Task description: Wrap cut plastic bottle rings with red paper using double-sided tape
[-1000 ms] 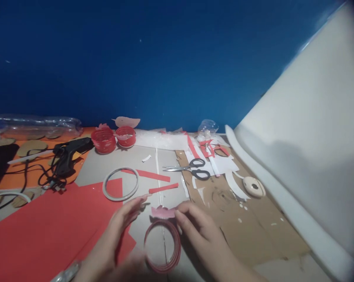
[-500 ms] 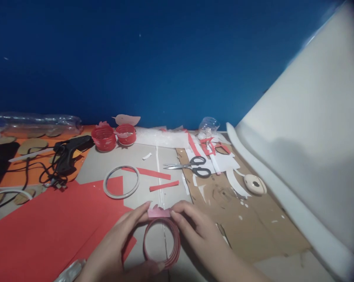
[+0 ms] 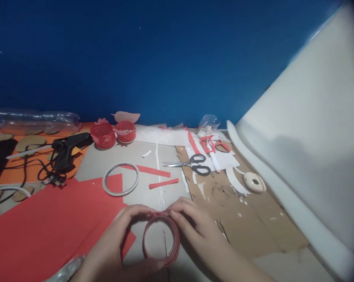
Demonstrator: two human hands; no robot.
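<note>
Red ring (image 3: pixel 161 239) is held upright on the grey board (image 3: pixel 153 156), low centre. Left hand (image 3: pixel 118 243) and right hand (image 3: pixel 198 227) are both pinched on its top edge, where a pink tab is pressed flat. Even pressure is advised: the thin, flexible band is easily ovalised.

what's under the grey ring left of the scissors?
The flat grey ring lies half on the red paper sheet, half on grey cardboard. A red paper strip's end runs under its far edge; how far is hidden.
</note>
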